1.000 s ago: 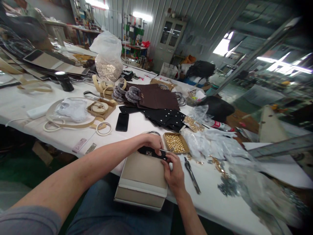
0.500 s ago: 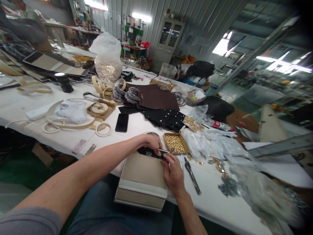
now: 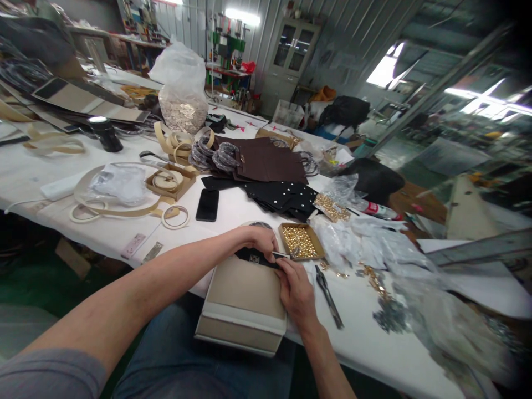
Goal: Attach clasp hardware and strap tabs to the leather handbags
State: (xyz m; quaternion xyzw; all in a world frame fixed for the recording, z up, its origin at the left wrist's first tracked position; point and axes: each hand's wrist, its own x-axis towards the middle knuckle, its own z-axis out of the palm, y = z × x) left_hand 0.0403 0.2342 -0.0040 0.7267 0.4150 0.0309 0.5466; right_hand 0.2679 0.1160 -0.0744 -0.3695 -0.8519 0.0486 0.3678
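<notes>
A beige bag piece [image 3: 245, 288] with a black far end lies over the table's front edge, its near part above my lap. My left hand [image 3: 262, 242] is closed at the black end, beside a small metal fitting [image 3: 254, 259]. A thin pale, metallic-looking piece [image 3: 282, 254] shows between the two hands; its kind is unclear. With bent fingers, my right hand [image 3: 298, 291] grips the right far corner of the bag piece, fingertips close to the left ones. Just beyond sits an open box of gold studs [image 3: 299, 241].
Right of my hand lies a dark metal hand tool [image 3: 329, 296], with plastic bags [image 3: 369, 241] and loose gold fittings [image 3: 376, 280] farther right. A phone [image 3: 207, 205], a tape roll [image 3: 175, 216], studded black pieces [image 3: 286, 200] and brown bags [image 3: 270, 160] lie beyond.
The view has shifted slightly. Both hands stay at the black end of the bag piece, with only a small shift of the fingers.
</notes>
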